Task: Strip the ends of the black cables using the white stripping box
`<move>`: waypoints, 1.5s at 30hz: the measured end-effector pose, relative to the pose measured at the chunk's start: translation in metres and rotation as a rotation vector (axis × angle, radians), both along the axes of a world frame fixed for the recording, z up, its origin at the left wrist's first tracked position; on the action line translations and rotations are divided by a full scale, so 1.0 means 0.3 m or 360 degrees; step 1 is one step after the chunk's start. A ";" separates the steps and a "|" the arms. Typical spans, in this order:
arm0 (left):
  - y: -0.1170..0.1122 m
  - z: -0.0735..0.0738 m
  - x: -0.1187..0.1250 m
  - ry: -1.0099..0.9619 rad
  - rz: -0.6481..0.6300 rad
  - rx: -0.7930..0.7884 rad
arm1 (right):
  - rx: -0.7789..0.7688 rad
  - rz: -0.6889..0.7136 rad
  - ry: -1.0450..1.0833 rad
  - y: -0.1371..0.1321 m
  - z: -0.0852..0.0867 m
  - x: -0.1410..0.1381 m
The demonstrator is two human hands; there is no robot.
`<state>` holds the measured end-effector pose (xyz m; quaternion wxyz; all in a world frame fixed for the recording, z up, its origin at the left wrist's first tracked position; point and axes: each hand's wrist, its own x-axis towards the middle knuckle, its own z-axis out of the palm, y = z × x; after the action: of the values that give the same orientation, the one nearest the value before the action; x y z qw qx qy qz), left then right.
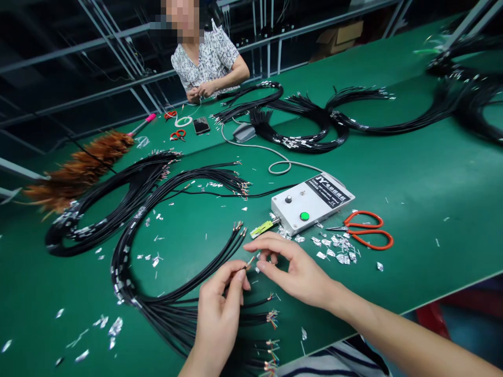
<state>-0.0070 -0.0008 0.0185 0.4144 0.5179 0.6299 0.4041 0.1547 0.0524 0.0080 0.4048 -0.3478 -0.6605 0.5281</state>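
Note:
My left hand [222, 298] pinches the stripped end of a black cable, whose small coloured wires [250, 262] poke out past the fingertips. Just right of that end is my right hand [288, 264], its thumb and fingers apart with nothing seen between them. A bundle of black cables [129, 262] curves across the table, with several bare coloured ends beside and under my left hand. Beyond my right hand lies a grey control box [288, 214] with a green button, a knob and a yellow-green piece [262, 229] at its front left.
Orange-handled scissors [365, 230] lie right of the box among foil scraps [341, 246]. More cable coils [314, 136] cover the far side. A person [208, 63] sits across the green table [412, 183]. A brown feather duster [86, 167] rests at the left.

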 end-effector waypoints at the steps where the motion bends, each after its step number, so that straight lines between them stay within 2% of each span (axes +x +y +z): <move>1: -0.001 -0.001 -0.001 0.0023 -0.0022 0.0006 | 0.0063 0.0056 -0.0008 0.006 0.008 0.003; 6: -0.002 -0.002 -0.005 0.0067 -0.0087 0.0015 | 0.0234 0.0172 -0.0049 0.031 0.024 0.006; 13: -0.001 0.008 -0.009 -0.0062 -0.0080 -0.0125 | -0.0083 0.0173 -0.0018 0.044 -0.002 -0.001; 16: 0.002 0.015 -0.011 -0.0107 -0.0084 -0.0137 | -0.0299 0.0207 0.0088 0.048 -0.012 -0.006; 23: 0.003 0.002 -0.016 -0.0269 -0.0037 -0.0112 | -0.1174 0.0186 0.0474 0.030 -0.031 -0.050; 32: -0.012 -0.035 -0.012 -0.0497 0.0130 -0.0038 | -0.1646 0.0029 0.0705 -0.019 -0.022 -0.106; 34: -0.017 -0.041 -0.012 -0.0506 0.0165 -0.0028 | -0.1661 0.0044 0.0727 -0.026 -0.019 -0.115; 37: -0.025 -0.045 -0.017 -0.0520 0.0186 -0.0019 | -0.1537 0.0001 0.0712 -0.033 -0.014 -0.122; 40: -0.026 -0.042 -0.021 -0.0494 0.0087 0.0007 | -0.1394 -0.0063 0.0691 -0.037 -0.013 -0.121; 43: -0.014 -0.036 -0.015 -0.0448 -0.0002 0.0033 | -0.1353 -0.0105 0.0667 -0.040 -0.016 -0.117; 45: -0.003 -0.036 -0.005 -0.0502 0.0076 0.0090 | -0.1349 -0.0137 0.0626 -0.041 -0.017 -0.113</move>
<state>-0.0086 -0.0017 0.0078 0.4836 0.4443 0.5577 0.5076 0.1209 0.0401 0.0029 0.3660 -0.4028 -0.2825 0.7899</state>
